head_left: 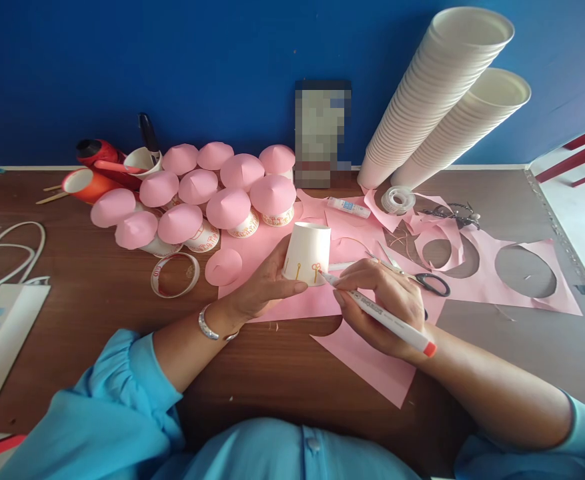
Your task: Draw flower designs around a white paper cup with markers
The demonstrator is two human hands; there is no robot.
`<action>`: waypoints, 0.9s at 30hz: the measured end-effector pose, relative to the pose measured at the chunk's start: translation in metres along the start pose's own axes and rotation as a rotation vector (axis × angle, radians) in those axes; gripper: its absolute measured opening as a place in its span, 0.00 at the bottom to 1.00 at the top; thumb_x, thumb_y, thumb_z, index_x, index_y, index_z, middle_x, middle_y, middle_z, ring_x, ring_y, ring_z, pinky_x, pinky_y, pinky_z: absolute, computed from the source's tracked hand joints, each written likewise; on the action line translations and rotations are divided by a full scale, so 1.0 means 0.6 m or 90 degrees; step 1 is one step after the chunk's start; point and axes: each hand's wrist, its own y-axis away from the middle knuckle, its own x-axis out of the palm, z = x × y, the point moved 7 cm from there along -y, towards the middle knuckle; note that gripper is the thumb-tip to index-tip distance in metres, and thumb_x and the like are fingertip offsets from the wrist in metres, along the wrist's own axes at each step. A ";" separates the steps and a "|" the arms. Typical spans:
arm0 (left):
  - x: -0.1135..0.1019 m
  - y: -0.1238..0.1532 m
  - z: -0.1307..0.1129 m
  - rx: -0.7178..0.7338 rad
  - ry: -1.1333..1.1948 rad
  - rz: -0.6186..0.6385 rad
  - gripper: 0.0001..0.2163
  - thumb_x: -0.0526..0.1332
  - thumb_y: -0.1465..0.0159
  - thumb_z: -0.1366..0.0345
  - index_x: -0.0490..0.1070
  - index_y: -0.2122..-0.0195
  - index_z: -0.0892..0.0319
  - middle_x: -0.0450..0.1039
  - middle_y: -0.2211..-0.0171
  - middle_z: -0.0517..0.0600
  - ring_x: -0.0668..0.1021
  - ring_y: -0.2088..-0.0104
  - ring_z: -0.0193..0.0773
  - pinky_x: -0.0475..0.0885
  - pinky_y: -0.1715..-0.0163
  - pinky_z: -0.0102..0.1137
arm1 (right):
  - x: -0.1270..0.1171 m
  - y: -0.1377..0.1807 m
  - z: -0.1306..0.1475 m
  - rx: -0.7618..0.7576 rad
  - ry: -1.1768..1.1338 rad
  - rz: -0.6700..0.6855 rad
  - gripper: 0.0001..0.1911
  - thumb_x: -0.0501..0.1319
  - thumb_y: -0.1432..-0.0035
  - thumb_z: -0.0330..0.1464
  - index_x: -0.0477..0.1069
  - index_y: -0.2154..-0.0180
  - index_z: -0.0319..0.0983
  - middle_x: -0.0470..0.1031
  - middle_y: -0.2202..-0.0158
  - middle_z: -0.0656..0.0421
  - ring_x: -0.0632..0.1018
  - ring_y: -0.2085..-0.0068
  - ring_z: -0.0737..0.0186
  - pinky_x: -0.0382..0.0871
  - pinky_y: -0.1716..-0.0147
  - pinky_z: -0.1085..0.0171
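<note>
My left hand is closed round a white paper cup, held upside down above pink paper. Yellow stems and a red flower outline are drawn near the cup's rim. In my right hand is a white marker pen with a red end cap; its tip meets the cup beside the red flower. Just left of the cup lies a small pink paper cone. Behind it stand several upturned cups topped with pink paper cones, some with drawn patterns showing.
Two tall stacks of paper cups lean at the back right. Scissors, clear tape, a glue stick and cut pink paper lie on the table. A cut cup ring and a power strip are to the left.
</note>
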 end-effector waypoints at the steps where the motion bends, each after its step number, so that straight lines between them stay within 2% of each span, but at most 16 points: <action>1: 0.000 0.000 0.000 0.000 -0.002 -0.001 0.35 0.76 0.41 0.59 0.67 0.33 0.47 0.70 0.36 0.55 0.71 0.36 0.56 0.70 0.42 0.45 | 0.000 0.000 0.000 0.001 0.001 0.001 0.10 0.62 0.36 0.22 0.70 0.59 0.43 0.77 0.71 0.62 0.80 0.72 0.63 0.73 0.75 0.64; 9: 0.003 0.002 -0.008 -0.006 -0.002 -0.019 0.35 0.76 0.42 0.59 0.68 0.33 0.49 0.74 0.43 0.54 0.74 0.43 0.53 0.71 0.46 0.42 | 0.001 -0.003 0.003 -0.001 0.002 0.009 0.09 0.62 0.35 0.21 0.70 0.59 0.42 0.77 0.71 0.61 0.80 0.72 0.63 0.74 0.74 0.65; 14: 0.001 0.003 -0.005 0.002 -0.018 -0.009 0.36 0.76 0.42 0.59 0.67 0.33 0.48 0.73 0.41 0.54 0.73 0.41 0.53 0.71 0.45 0.42 | -0.002 -0.001 0.002 0.001 -0.035 0.006 0.08 0.62 0.33 0.23 0.72 0.57 0.42 0.78 0.71 0.60 0.81 0.71 0.62 0.75 0.73 0.64; 18: -0.001 0.003 0.000 -0.012 0.011 -0.008 0.35 0.75 0.41 0.59 0.67 0.33 0.46 0.72 0.39 0.53 0.74 0.41 0.52 0.71 0.45 0.43 | -0.013 0.006 -0.006 -0.019 -0.083 -0.038 0.06 0.62 0.28 0.30 0.74 0.51 0.40 0.80 0.65 0.55 0.83 0.65 0.57 0.80 0.69 0.58; 22: 0.004 -0.001 -0.009 -0.005 0.069 -0.010 0.34 0.75 0.42 0.58 0.68 0.34 0.48 0.76 0.42 0.54 0.76 0.41 0.53 0.71 0.43 0.45 | -0.013 0.012 -0.022 -0.016 -0.075 -0.072 0.14 0.59 0.25 0.34 0.73 0.42 0.42 0.81 0.60 0.53 0.83 0.62 0.55 0.82 0.65 0.55; 24: 0.007 -0.002 -0.013 -0.010 0.096 -0.010 0.33 0.75 0.41 0.58 0.69 0.35 0.49 0.79 0.45 0.54 0.78 0.44 0.53 0.73 0.44 0.46 | -0.003 0.013 -0.034 0.026 -0.060 -0.045 0.21 0.64 0.28 0.36 0.69 0.37 0.45 0.82 0.50 0.50 0.85 0.52 0.51 0.84 0.55 0.50; 27: 0.010 0.000 -0.016 -0.029 0.122 -0.004 0.30 0.73 0.39 0.59 0.70 0.36 0.50 0.80 0.46 0.55 0.81 0.44 0.54 0.73 0.43 0.48 | 0.010 0.014 -0.048 0.077 -0.038 -0.011 0.35 0.72 0.34 0.37 0.62 0.32 0.47 0.76 0.37 0.46 0.80 0.38 0.43 0.80 0.41 0.43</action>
